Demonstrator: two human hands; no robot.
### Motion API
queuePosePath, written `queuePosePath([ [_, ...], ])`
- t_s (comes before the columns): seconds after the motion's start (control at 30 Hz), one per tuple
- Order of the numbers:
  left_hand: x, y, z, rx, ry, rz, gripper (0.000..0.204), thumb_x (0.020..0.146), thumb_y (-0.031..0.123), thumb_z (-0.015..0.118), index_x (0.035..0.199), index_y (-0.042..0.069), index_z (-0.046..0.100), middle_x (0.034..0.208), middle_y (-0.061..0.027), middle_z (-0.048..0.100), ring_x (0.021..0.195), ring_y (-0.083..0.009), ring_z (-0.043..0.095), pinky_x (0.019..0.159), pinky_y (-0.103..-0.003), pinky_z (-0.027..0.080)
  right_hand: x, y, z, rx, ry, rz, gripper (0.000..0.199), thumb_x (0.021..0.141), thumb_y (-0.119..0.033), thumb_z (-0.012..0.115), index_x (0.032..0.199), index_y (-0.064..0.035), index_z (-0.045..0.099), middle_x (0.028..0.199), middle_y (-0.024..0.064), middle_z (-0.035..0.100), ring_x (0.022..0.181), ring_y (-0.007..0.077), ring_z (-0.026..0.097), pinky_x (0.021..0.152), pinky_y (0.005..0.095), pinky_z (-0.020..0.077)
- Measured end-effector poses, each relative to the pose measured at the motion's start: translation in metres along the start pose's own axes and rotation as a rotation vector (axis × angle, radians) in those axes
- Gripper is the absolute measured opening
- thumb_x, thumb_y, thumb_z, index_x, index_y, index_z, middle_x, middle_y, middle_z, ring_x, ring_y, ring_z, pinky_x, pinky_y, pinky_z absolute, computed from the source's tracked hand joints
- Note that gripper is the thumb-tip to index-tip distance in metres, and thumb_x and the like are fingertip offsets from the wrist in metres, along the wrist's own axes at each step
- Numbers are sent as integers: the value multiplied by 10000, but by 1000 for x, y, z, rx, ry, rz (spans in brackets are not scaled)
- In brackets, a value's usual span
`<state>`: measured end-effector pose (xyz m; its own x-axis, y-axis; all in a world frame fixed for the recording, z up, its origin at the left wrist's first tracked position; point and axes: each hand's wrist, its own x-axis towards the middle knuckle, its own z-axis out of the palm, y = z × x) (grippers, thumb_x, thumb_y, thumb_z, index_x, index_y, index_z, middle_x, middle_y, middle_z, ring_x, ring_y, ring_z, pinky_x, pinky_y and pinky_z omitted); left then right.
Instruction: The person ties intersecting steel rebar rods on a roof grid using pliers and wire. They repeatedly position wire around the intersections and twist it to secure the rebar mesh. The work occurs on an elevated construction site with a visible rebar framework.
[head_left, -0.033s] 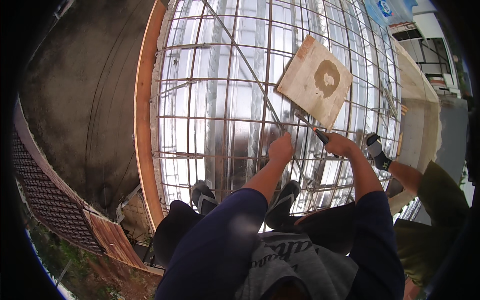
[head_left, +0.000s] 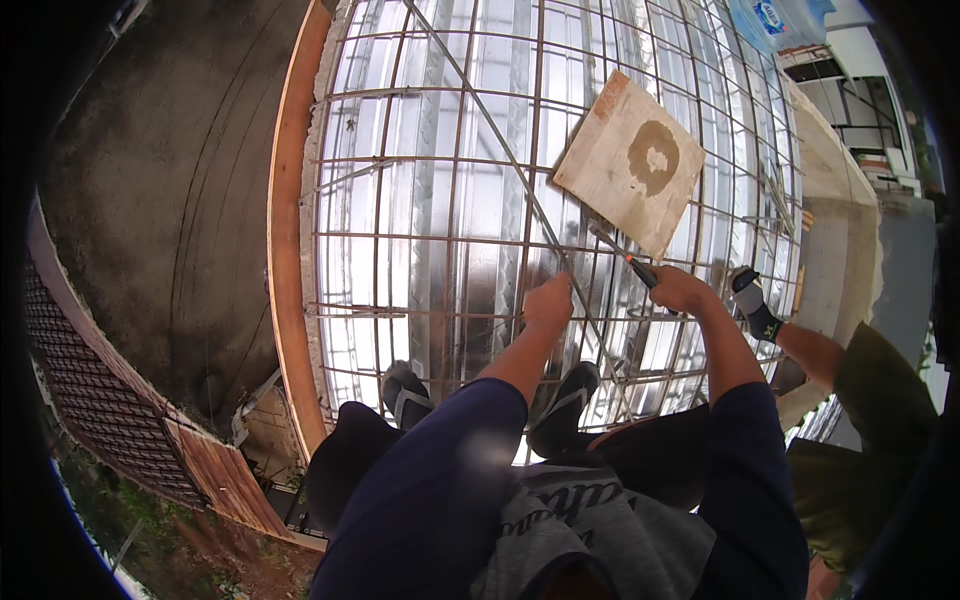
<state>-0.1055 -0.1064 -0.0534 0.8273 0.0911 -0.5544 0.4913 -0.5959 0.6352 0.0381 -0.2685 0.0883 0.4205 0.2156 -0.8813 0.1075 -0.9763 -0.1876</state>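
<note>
My right hand is wrapped round the black grip of a hammer with an orange band. The hammer's metal end points up and left, over the steel rebar grid and close to the lower corner of a plywood square. Just left of a long diagonal rebar, my left hand is closed, thumb side up. What its fingers hold, if anything, is too small to make out. Below the grid lies shiny ribbed metal decking, and my shoes stand at its near part.
Along the left runs a wooden edge board, with a drop to a lower grey surface beyond. At right a co-worker's gloved hand reaches near my right forearm. A clear blue water bottle lies at the far right.
My left hand has shifted slightly left and toward me, away from the diagonal rebar. The right hand and the hammer stay in place.
</note>
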Motion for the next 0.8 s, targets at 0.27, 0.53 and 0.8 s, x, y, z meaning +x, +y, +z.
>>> queuePosePath([
  [0.27, 39, 25, -52, -205, 258, -85, 156, 846, 137, 505, 888, 19, 599, 894, -228, 658, 872, -404, 637, 766, -489, 493, 8, -17, 1, -8, 21, -31, 726, 678, -92, 469, 1399, -149, 408, 699, 113, 581, 610, 197, 564, 584, 360, 466],
  [0.53, 50, -71, -33, -127, 72, -215, 252, 873, 242, 547, 932, 19, 650, 911, -221, 666, 873, -374, 654, 786, -473, 510, 27, 29, 13, -96, 115, -194, 721, 694, -98, 472, 1409, -139, 384, 736, 139, 594, 540, 223, 579, 534, 348, 481],
  [0.8, 9, -2, 3, -57, -36, -88, 221, 844, 206, 557, 932, 29, 655, 958, -242, 654, 917, -393, 639, 795, -460, 508, -11, -18, -8, -35, 12, 34, 741, 676, -15, 425, 1404, -147, 386, 918, 238, 638, 856, 350, 636, 780, 425, 488],
])
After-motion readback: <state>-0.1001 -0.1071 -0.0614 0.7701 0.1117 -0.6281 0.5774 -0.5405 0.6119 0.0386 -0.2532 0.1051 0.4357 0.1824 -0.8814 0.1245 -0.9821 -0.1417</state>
